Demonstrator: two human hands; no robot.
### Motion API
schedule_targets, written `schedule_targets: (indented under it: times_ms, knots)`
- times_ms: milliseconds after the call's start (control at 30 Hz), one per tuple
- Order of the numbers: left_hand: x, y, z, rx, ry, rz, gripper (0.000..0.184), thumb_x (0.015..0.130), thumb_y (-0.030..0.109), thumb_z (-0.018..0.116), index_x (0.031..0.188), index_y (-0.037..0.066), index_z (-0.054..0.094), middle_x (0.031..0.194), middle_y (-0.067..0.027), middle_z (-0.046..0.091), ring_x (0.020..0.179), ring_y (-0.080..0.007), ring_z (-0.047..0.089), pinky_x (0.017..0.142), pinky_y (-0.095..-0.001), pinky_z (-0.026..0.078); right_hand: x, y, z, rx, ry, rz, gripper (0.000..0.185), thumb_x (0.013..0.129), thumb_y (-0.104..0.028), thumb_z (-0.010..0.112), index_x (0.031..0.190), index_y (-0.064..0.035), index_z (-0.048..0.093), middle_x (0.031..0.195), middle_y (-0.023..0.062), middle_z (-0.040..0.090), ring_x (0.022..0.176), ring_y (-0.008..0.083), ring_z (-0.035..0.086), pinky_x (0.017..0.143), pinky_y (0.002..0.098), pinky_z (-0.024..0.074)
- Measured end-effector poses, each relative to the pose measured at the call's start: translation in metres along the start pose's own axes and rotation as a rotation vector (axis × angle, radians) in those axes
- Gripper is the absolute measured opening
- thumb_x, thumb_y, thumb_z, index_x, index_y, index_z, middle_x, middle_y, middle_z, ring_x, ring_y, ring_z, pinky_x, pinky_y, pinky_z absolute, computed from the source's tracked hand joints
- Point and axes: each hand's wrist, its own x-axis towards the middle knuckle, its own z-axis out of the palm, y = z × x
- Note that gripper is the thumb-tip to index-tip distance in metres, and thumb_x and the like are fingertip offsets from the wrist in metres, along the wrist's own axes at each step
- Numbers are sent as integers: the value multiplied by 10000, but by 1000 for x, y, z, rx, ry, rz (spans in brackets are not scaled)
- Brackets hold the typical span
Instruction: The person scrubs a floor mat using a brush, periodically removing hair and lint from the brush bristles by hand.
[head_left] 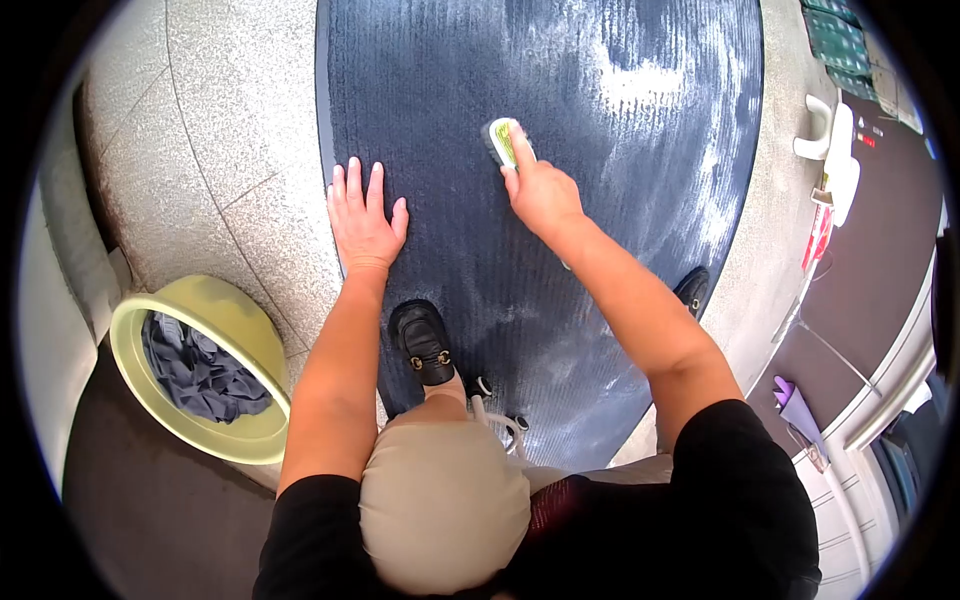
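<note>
A dark blue ribbed mat lies on the floor, wet, with whitish foam patches on its right side. My left hand rests flat on the mat's left edge, fingers spread. Wrapped round a scrub brush with a white and green back, my right hand presses it against the mat near the middle. The brush's bristles are mostly hidden beneath it.
At left stands a yellow-green tub with dark cloth inside. My black shoes are on the mat. A pale hose shows near my knee. White and red items line the right side.
</note>
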Motion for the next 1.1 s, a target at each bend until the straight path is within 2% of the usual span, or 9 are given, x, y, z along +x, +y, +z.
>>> schedule_targets:
  times_ms: [133,367,433,633,733,833,900,1000,1100]
  knots:
    - [0,-1,0,-6,-7,-13,616,790,333,654,1350,152,471,1461,-147,355,1356,-388,310,1087,-541,289,109,-24,-57,75,241,144,623,959,-338,451,1486,-149,178,990,202,671,894,380,651,787,461,503]
    - [2,1,-6,-12,-49,-26,605,798,299,644,1346,117,467,1458,-174,350,1357,-403,294,1097,-542,266,0,9,-3,107,27,132,642,947,-326,489,1492,-186,179,912,205,676,823,375,663,751,477,515]
    - [2,2,-4,-17,-42,-16,603,799,300,642,1345,113,467,1457,-177,349,1358,-402,293,1098,-545,264,-14,26,3,-20,-7,27,666,939,-334,510,1495,-210,166,895,216,670,799,368,666,729,478,519]
    - [2,3,-5,-15,-38,-15,607,798,277,643,1354,116,461,1460,-162,349,1359,-398,296,1100,-537,264,122,9,-76,68,244,273,638,963,-377,432,1490,-148,152,1062,212,654,991,377,629,860,468,480]
    - [0,1,-3,-9,-18,-7,609,803,288,638,1358,114,456,1462,-162,347,1362,-394,292,1106,-537,257,99,6,-70,99,220,267,646,963,-372,432,1492,-143,141,1057,225,653,982,382,630,857,467,481]
    - [1,0,-2,-14,-36,-19,620,795,327,647,1356,145,458,1468,-140,344,1366,-385,292,1088,-553,282,20,30,-13,72,99,180,669,957,-338,463,1505,-178,114,909,222,671,815,383,663,743,484,513]
    - [-1,0,-4,1,-44,-18,618,795,325,646,1356,145,459,1468,-142,344,1366,-384,292,1088,-552,282,-28,37,3,20,-40,201,655,958,-339,469,1505,-208,133,903,234,664,805,378,661,735,481,515]
    - [-4,2,0,10,-27,16,611,797,314,642,1355,140,462,1464,-150,344,1364,-388,293,1094,-547,279,-11,49,-12,-47,-8,130,642,963,-351,455,1504,-209,141,916,231,664,820,379,659,751,480,514]
    - [3,2,-1,37,-15,-1,615,793,303,641,1355,131,461,1459,-155,345,1362,-398,292,1099,-546,273,78,49,-55,14,193,222,637,967,-369,430,1505,-192,139,945,220,669,886,373,654,796,475,502]
